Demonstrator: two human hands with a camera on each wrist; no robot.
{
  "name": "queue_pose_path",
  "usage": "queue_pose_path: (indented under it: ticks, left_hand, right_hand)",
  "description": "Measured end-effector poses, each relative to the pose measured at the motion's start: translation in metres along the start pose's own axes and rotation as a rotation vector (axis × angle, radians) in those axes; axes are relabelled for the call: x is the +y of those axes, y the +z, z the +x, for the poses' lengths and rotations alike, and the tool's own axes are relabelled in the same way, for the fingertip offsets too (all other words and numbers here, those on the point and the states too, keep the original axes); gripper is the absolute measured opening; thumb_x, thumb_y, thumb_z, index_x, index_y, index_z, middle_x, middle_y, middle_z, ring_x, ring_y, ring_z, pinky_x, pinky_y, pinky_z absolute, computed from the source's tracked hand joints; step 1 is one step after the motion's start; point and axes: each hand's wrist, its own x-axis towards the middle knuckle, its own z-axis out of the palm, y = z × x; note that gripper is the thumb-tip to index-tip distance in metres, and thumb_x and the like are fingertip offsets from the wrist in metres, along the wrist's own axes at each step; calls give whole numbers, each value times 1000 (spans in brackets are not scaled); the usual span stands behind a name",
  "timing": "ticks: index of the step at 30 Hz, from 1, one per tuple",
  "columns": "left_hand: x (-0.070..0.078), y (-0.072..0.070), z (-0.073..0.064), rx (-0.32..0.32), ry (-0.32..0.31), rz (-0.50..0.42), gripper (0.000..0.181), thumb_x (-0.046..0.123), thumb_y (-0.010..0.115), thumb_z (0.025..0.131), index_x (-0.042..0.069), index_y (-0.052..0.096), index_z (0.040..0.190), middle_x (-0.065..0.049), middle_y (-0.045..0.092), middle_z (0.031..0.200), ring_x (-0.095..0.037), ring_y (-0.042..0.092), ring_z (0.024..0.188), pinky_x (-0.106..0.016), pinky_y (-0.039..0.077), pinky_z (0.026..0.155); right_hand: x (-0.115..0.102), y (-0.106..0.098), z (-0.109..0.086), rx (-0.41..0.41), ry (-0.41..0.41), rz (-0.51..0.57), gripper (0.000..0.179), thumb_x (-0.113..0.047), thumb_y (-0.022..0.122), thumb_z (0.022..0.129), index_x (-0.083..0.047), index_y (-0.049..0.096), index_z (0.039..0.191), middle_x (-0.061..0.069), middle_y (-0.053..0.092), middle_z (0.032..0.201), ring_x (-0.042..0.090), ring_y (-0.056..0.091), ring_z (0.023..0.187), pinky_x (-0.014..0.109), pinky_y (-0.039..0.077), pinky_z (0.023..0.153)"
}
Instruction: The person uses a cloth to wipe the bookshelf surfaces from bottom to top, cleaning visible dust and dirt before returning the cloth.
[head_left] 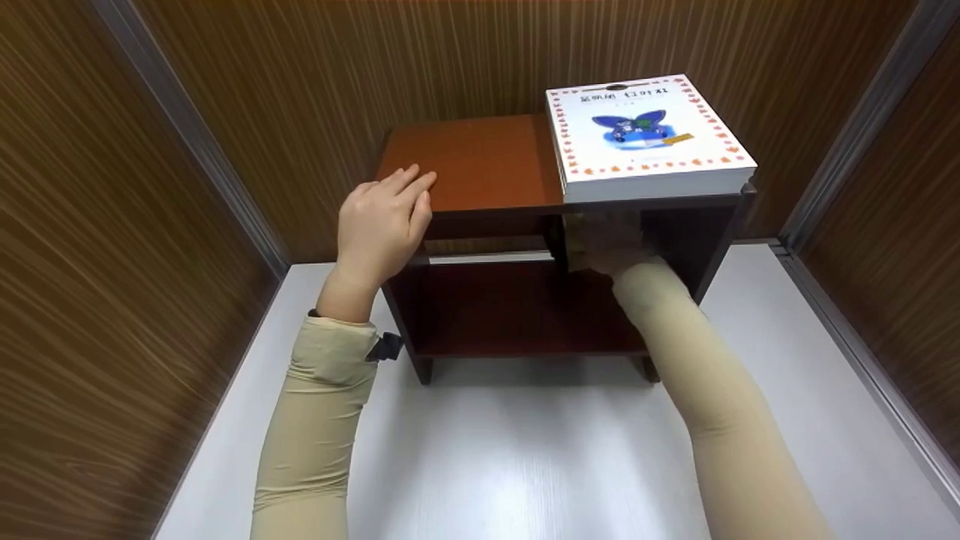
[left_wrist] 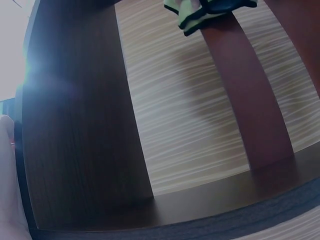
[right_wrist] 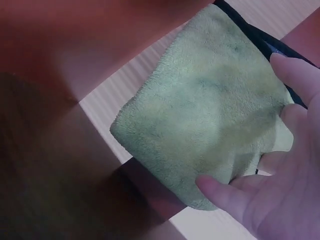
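My left hand (head_left: pixel 381 225) rests on the front left corner of a small brown shelf unit (head_left: pixel 480 169), its fingers lying on the reddish top. The right hand (head_left: pixel 615 244) reaches into the unit's upper space, below the top board and partly in shadow. It holds a folded green cloth (right_wrist: pixel 195 105) with dark edging, fingers and thumb at the cloth's edge in the right wrist view. From the left wrist, a corner of the cloth (left_wrist: pixel 192 17) shows at the top of the view. On the right half of the unit's top lies a thick white book (head_left: pixel 637 157) with a butterfly picture.
The unit has a dark red lower board (head_left: pixel 517 315) and dark side panels. It stands on a white table (head_left: pixel 487 450). Wood-grain walls (head_left: pixel 450 52) close in the back and both sides, with grey metal strips (head_left: pixel 195 142) at the corners.
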Motion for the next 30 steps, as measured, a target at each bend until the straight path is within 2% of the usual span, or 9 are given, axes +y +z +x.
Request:
queue_pose_path:
  ticks: [4,8,11,14,19,22,25,27,30]
  left_hand:
    - [1,2,1,-6,0,0,43,30,32,97,16,65,122,-4,60,123,-19,56,114,-39,42,92]
    - [1,3,2,-5,-7,-1,43,31,32,97,17,65,121,-3,60,123,-19,55,115,-39,42,92]
    - [2,5,2,-9,-11,-5,44,31,32,97,17,65,121,-3,60,123,-18,55,115,-39,42,92]
    - [2,6,2,-4,-7,-8,44,32,31,97,17,65,121,-2,60,123,-18,55,115,-38,42,92]
    - [1,5,1,20,-13,-6,43,31,32,97,16,66,119,-3,61,122,-18,56,113,-39,43,91]
    - [1,2,0,27,-16,-1,43,30,33,97,15,67,119,-3,62,121,-18,57,113,-39,43,91]
    - [1,1,1,38,-14,2,43,28,33,97,14,67,118,-4,62,121,-18,57,113,-39,42,91]
    - [1,2,1,44,-11,3,43,28,33,97,14,67,118,-4,62,121,-19,57,112,-38,42,91]
    - [2,3,-2,52,-8,3,43,28,33,96,14,67,117,-4,63,120,-19,57,112,-38,43,90]
  right_hand:
    - [7,-8,-10,43,-103,-10,79,-35,66,84,-14,24,149,16,18,152,39,6,138,54,0,109]
    - [16,-11,-17,60,-129,64,83,-44,67,81,-15,28,148,14,19,153,37,7,139,50,-1,110]
    - [21,-12,-20,63,-131,184,82,-31,70,80,-6,28,146,18,21,151,37,14,138,48,12,111]
    - [22,-13,-18,81,-131,221,76,-19,67,80,-4,31,145,18,26,149,35,22,136,46,22,108]
    - [20,-14,-7,143,-163,105,65,-20,55,86,-13,32,146,10,37,145,29,31,130,45,24,107]
    - [17,-17,-3,161,-189,120,66,-24,56,89,-19,28,148,9,36,146,29,28,133,45,21,108]
    - [24,-19,4,151,-204,214,72,-33,60,89,-24,23,150,6,33,148,27,23,136,45,20,109]
    - [28,-20,5,134,-185,316,71,-35,63,88,-24,28,148,6,37,145,27,26,135,46,22,107]
    - [30,-18,3,152,-161,403,62,-23,63,87,-20,38,144,7,44,140,26,34,130,45,27,105]
